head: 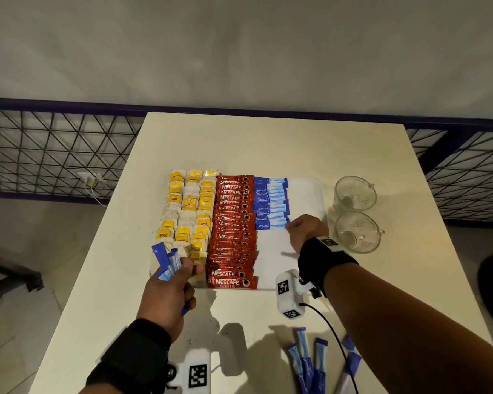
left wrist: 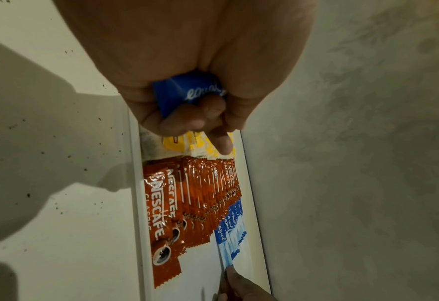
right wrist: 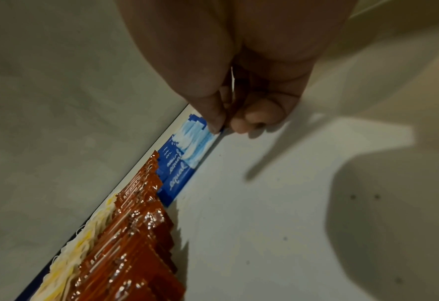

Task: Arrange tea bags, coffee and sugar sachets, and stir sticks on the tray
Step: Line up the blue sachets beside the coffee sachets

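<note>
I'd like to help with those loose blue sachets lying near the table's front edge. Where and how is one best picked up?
Each loose blue sachet is a thin, flat stick lying on the table, fanned apart from its neighbours. Probably come from above and pinch the long edges near the middle with your fingers. The black cable crosses the right ones, so start from the left.

On your tray [head: 302, 194], tea bags [head: 187, 211] lie left, coffee sachets [head: 232, 231] in the middle, sugar sachets [head: 269, 203] right. Two cups [head: 355, 193] stand right of it; loose sachets [head: 308, 362] lie nearest you on the tabletop [head: 268, 143].
</note>
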